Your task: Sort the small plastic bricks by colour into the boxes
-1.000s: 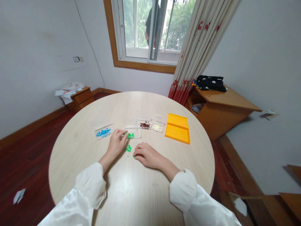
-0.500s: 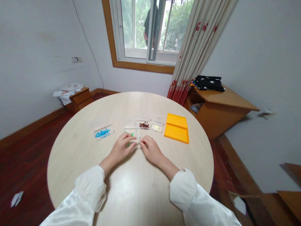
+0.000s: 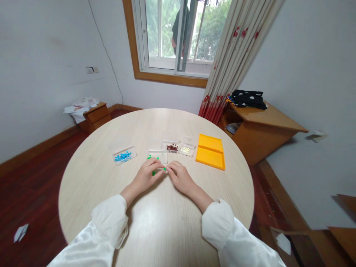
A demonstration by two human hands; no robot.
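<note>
My left hand (image 3: 146, 175) and my right hand (image 3: 179, 175) meet over the table, fingertips almost touching. Between them is a tiny green piece (image 3: 164, 169), perhaps a small toy brick. My right thumb and fingers pinch it, and my left thumb and index finger close on its other side. Another green piece (image 3: 153, 173) shows in the gap under my left fingers. Just beyond lies a clear plastic box (image 3: 162, 159), its lid open, with several green pieces in it; my left fingers hide part of its near edge.
A clear box of blue pieces (image 3: 124, 156) lies left on the round table (image 3: 155, 230). Behind my hands stand clear boxes with brown pieces (image 3: 172, 147) and pale yellow pieces (image 3: 185, 150). An open yellow case (image 3: 210, 157) lies right. Someone (image 3: 176, 31) is beyond the window.
My left thumb and index finger have closed in on the green piece at my right fingertips. The view has shifted slightly; the boxes stay put.
</note>
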